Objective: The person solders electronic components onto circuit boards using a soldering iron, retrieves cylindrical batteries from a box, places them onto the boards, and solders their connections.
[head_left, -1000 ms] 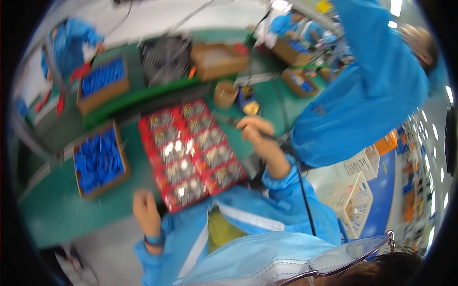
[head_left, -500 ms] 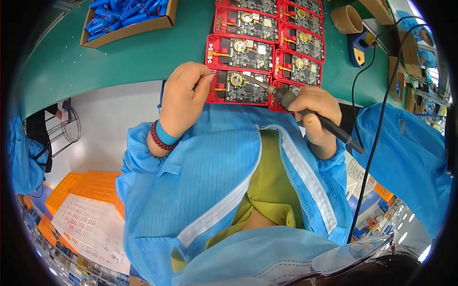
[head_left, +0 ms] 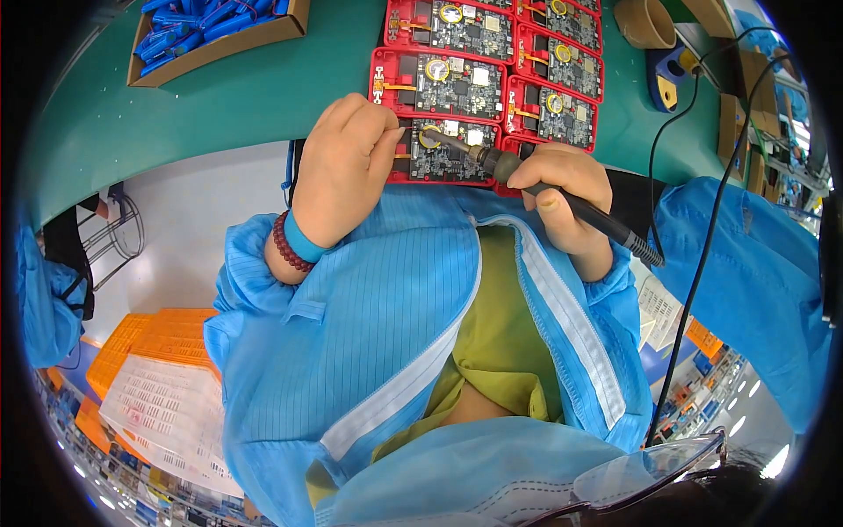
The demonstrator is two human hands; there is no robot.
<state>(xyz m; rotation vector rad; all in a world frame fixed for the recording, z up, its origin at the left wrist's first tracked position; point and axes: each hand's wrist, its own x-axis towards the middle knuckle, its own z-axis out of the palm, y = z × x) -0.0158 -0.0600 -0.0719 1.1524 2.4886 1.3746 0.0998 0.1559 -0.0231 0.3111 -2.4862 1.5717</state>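
My right hand (head_left: 569, 195) grips a soldering iron (head_left: 590, 211) by its dark handle, its tip pointing left over the nearest circuit board (head_left: 443, 161). That tip lies close to the board's round coin cell (head_left: 428, 137); whether they touch I cannot tell. The board sits in a red plastic housing (head_left: 413, 181) at the bench's near edge. At its left end, my left hand (head_left: 347, 167) is closed, thumb and forefinger pinched together. What the pinch holds, if anything, is too small to make out. The fingers cover the housing's left side.
Several more red housings with boards (head_left: 461, 86) stand in two columns beyond. A cardboard box (head_left: 224, 53) of blue cylindrical cells is at the far left. On the right are a brown round container (head_left: 644, 24), a blue iron stand (head_left: 665, 83) and the iron's black cable (head_left: 702, 206).
The iron's tip has moved left, from the board's middle toward the coin cell, as my right hand shifted left. My left hand stays pinched at the housing's left end. The whole view has shifted slightly.
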